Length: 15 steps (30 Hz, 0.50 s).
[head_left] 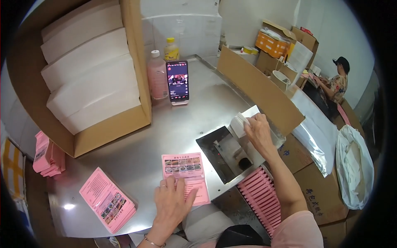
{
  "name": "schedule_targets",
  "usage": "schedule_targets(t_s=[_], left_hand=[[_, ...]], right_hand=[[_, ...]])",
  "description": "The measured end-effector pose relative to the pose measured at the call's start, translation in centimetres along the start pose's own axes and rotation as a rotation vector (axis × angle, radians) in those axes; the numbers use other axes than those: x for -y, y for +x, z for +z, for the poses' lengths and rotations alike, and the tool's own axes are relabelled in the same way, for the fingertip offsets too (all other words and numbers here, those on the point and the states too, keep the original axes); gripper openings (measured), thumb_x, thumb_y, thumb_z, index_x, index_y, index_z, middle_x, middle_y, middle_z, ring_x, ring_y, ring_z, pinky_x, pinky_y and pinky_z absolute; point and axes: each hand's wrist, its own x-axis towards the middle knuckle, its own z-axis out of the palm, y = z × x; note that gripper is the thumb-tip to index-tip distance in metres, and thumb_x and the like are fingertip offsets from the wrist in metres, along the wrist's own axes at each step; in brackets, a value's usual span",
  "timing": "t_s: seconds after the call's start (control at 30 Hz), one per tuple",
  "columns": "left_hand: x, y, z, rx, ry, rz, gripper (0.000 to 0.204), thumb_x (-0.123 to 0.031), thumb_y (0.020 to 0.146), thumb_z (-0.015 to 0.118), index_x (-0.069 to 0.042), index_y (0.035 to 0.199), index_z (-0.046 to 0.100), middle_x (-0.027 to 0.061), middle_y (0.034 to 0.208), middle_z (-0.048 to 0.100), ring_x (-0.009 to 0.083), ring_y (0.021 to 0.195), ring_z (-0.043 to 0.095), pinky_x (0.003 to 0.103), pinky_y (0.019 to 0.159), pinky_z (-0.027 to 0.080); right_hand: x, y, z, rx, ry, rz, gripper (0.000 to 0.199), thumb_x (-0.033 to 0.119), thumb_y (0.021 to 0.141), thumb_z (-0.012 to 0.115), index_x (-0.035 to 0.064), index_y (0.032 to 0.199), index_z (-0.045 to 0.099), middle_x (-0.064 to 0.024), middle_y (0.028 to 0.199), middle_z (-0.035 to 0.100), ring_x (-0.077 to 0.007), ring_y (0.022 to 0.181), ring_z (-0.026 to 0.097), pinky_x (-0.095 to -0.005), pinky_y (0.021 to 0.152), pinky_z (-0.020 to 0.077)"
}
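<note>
My left hand (171,202) lies on a pink printed packet (182,161) near the front edge of the steel table, its fingers spread and resting on the lower half. A ring and a bracelet show on that hand and wrist. Farther right, my right hand (259,131) pinches a white folded paper stack (239,125) beside a rectangular opening (215,144) in the table. Inside the opening sit metal parts and a dark round piece. To the left of my left hand, a pile of similar pink packets (108,200) lies at a slant.
A large cardboard box (111,138) with white paper bundles stands at left, more pink packets (47,155) beside it. Behind are a lit phone (178,82) on a stand and two bottles. Pink packets (260,198) fill a row below right. Another person (337,82) sits far right.
</note>
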Motion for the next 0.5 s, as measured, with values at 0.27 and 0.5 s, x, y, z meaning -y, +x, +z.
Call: schedule_targets(t_s=[0.27, 0.5], left_hand=[[-0.3, -0.3, -0.8, 0.046, -0.162, 0.045, 0.057, -0.023, 0.076, 0.071, -0.001, 0.127, 0.056, 0.0202, 0.101, 0.054, 0.0341, 0.089, 0.056, 0.046, 0.076, 0.046], [-1.7, -0.2, -0.7, 0.028, -0.197, 0.088, 0.081, -0.021, 0.076, 0.071, -0.007, 0.149, 0.039, 0.0197, 0.1, 0.052, 0.0319, 0.082, 0.058, 0.042, 0.07, 0.043]], right_hand=[[9.1, -6.9, -0.1, 0.014, 0.244, -0.544, 0.046, -0.003, 0.077, 0.058, -0.0037, 0.123, 0.06, -0.0237, 0.112, 0.064, -0.0403, 0.11, 0.06, -0.0568, 0.1, 0.045], [13.7, -8.7, 3.3, 0.344, 0.316, -0.649, 0.035, 0.014, 0.09, 0.053, 0.0, 0.121, 0.06, -0.0228, 0.114, 0.061, -0.0434, 0.11, 0.058, -0.0678, 0.106, 0.0329]])
